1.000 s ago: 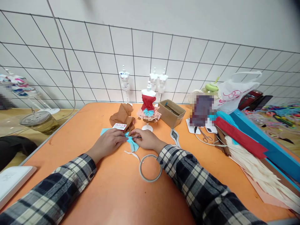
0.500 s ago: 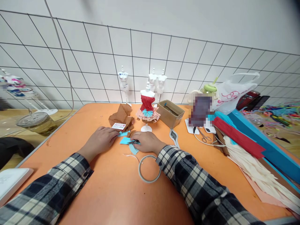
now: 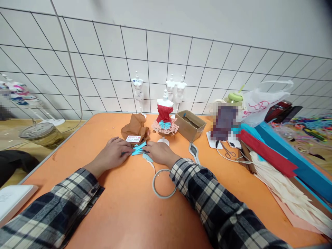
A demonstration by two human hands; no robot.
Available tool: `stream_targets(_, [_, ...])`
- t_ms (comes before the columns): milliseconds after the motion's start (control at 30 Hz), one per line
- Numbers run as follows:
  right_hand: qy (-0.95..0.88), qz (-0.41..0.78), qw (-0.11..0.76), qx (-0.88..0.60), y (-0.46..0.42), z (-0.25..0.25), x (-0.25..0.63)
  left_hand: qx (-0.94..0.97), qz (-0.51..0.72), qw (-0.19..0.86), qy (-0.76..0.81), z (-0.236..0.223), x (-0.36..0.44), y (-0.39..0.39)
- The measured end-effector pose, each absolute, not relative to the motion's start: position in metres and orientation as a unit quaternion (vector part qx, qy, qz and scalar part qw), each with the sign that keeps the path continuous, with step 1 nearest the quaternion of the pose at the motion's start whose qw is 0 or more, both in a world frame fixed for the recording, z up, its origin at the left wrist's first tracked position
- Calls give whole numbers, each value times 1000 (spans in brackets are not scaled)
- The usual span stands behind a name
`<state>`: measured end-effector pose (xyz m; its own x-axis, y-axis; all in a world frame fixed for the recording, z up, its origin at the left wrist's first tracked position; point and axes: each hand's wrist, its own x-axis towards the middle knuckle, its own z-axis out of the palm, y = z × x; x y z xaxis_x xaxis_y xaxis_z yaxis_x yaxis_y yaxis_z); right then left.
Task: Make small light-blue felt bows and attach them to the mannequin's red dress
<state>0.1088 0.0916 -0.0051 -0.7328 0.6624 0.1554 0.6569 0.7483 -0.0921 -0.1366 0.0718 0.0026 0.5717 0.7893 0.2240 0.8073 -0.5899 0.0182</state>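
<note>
My left hand (image 3: 116, 152) rests on the table, fingers closed together, with its fingertips at the left end of a light blue paper strip (image 3: 138, 148). From the right, my right hand (image 3: 160, 152) is closed at the strip's other end. A small dark, shiny object shows at its fingertips, mostly hidden, and I cannot make out what it is. Another blue piece (image 3: 147, 157) lies just below. Behind the hands are crumpled brown paper (image 3: 135, 126) with a white label card (image 3: 133, 139), and a small dress form (image 3: 165, 112) wearing a red bodice and ruffled pink skirt with a blue bow.
A roll of tape (image 3: 164, 197) lies before my right sleeve. A cardboard box (image 3: 190, 126) stands behind. On the right are scissors (image 3: 228, 152), a phone (image 3: 224, 121), a plastic bag (image 3: 261, 103) and stacked coloured paper (image 3: 269, 152). White dress forms (image 3: 137, 88) line the wall.
My right hand has shifted slightly left and back, closer to my left hand. The blue strip now lies slanted between the fingertips, and the dark object shows less.
</note>
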Motion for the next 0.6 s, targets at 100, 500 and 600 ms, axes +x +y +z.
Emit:
stream_targets(100, [-924,56,131,-355,91,-8,121,-887,-94,69,-447,4,-135,67])
stream_targets(500, [-871,126,285,-381,70,-9,149,-868,-125,99,-470,2,-127,57])
stream_targets(600, [-886,109,211,-397,66,-7,142,-862,-112,95,-486,2,-122,57])
